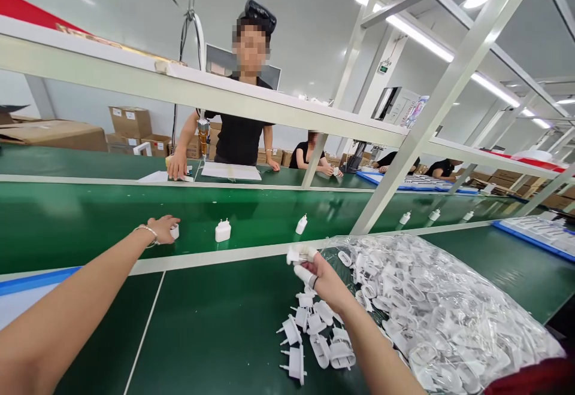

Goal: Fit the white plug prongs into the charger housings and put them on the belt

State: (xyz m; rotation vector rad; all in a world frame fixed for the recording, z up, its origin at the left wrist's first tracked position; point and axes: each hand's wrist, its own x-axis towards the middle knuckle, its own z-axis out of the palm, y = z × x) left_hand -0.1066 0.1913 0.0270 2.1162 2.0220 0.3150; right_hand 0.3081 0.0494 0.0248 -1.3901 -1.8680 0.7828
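My left hand (162,229) reaches out over the green belt, fingers closed around a white charger (175,231) whose edge shows past the fingertips. A bracelet circles that wrist. Above the near green table, my right hand (321,275), with white covers on thumb and finger, pinches a small white plug piece (294,256). Below it lies a loose pile of white plug pieces (294,362), some with two pins showing. To its right, a clear plastic bag (449,305) is spread with many white plug pieces. A white charger with pins upward (223,230) stands between my hands on the belt.
More chargers stand along the belt (265,203), one tilted charger (302,224) near my right hand. A slanting white metal post (404,161) and a crossbar (269,105) frame the line. A co-worker (240,137) stands opposite. Blue-edged trays (539,239) lie at the sides.
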